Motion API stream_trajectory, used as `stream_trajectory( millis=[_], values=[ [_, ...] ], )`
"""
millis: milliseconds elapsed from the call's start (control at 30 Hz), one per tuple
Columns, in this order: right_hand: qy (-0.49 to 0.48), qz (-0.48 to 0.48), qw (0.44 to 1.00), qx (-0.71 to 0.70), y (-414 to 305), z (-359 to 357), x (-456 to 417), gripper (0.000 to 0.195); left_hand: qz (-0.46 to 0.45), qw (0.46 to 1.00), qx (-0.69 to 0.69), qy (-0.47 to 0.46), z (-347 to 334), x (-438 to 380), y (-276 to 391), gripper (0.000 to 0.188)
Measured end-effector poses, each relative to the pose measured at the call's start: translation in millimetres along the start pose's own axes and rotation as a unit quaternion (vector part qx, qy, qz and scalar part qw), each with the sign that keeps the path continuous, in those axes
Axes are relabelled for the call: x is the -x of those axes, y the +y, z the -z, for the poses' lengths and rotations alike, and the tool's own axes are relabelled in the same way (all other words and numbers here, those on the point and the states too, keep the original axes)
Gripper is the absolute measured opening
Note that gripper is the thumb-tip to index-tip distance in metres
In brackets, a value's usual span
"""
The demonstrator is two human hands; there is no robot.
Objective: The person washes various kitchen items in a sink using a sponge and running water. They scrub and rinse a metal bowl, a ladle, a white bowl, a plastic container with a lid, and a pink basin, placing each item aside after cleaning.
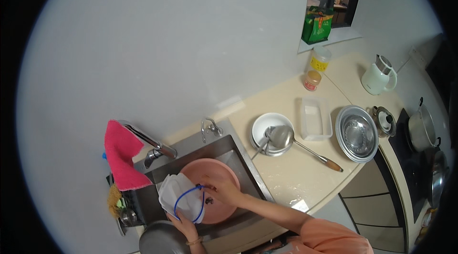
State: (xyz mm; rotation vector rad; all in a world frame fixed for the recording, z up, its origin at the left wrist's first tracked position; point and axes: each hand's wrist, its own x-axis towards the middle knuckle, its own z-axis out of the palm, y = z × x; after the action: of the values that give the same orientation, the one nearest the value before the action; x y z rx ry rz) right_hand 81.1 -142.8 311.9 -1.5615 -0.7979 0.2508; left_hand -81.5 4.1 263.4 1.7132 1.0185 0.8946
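Observation:
My left hand grips the lower edge of white translucent plastic containers or lids, tilted over the left side of a pink basin. A thin blue loop, perhaps a cord or sealing ring, lies across the white plastic. The fingers of my right hand pinch the upper end of this loop above the basin; a small dark piece shows beside them. Another dark bit appears within the basin. The basin sits in a stainless steel sink.
A pink cloth drapes over the faucet. A dark round pan is near my left forearm. Right of the sink stand white bowls with a ladle, a clear plastic box and metal basins.

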Motion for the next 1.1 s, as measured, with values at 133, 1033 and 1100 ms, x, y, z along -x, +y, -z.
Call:
stream_trajectory(
  millis=[133, 1033, 1100],
  values=[
    [0.022, 0.081, 0.991, 0.104, -47.3, 31.4, -13.2, 0.022, 0.221, 0.950, 0.197, -0.099, -13.6, 35.0, 34.4, 0.046],
    [0.292, -0.318, 0.823, 0.369, 42.2, 393.9, 88.7, 0.019, -0.120, 0.883, -0.259, -0.372, -135.0, 158.6, 99.7, 0.058],
    [0.337, -0.265, 0.805, 0.411, 10.5, 389.4, 91.9, 0.018, -0.043, 0.907, -0.160, -0.388, -124.8, 145.4, 106.2, 0.052]
  ],
)
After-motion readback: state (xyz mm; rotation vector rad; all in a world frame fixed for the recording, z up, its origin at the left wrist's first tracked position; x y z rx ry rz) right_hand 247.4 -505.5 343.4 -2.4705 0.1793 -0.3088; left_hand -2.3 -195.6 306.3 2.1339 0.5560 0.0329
